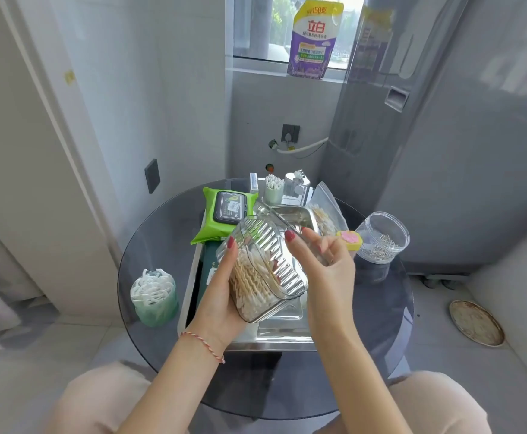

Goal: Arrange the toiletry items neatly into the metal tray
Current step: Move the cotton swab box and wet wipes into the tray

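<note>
My left hand (224,296) grasps the tilted box of cotton swabs (265,270) above the metal tray (284,332) | right hand (321,255) holds its open lid | risk: swabs may spill if tilted more.

A clear ribbed plastic box of cotton swabs (263,270) sits tilted above a shiny rectangular metal tray (282,332) on a round dark glass table. A green wet-wipe pack (224,216) overlaps the tray's far left edge; a dark green box (207,274) lies inside it.
</note>
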